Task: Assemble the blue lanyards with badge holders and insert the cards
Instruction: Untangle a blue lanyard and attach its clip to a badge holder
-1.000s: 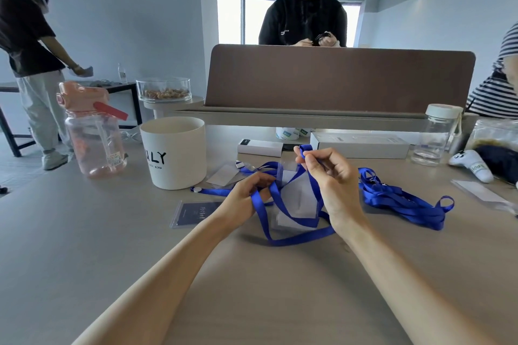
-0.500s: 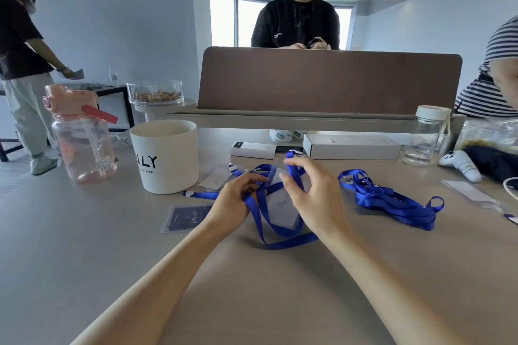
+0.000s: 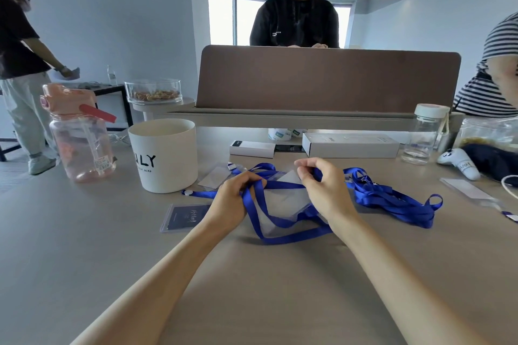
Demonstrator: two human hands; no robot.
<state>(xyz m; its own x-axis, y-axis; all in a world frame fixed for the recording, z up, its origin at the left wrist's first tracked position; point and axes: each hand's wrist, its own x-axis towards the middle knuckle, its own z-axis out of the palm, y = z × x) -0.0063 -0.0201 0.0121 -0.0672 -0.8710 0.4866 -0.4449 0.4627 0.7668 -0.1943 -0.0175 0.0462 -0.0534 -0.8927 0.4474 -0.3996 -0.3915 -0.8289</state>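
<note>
left hand + right hand grip lanyard | cup left | spare lanyards right

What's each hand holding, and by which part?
Both hold the blue fabric lanyard: the left hand grips bunched strap loops; the right hand pinches the strap further along, at its fingertips.

"LY" on white pot

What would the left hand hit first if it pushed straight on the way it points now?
Likely the clear badge holder lying just ahead of the left hand, under the blue lanyard it grips; the right hand comes next. Depth is hard to judge from one view.
</note>
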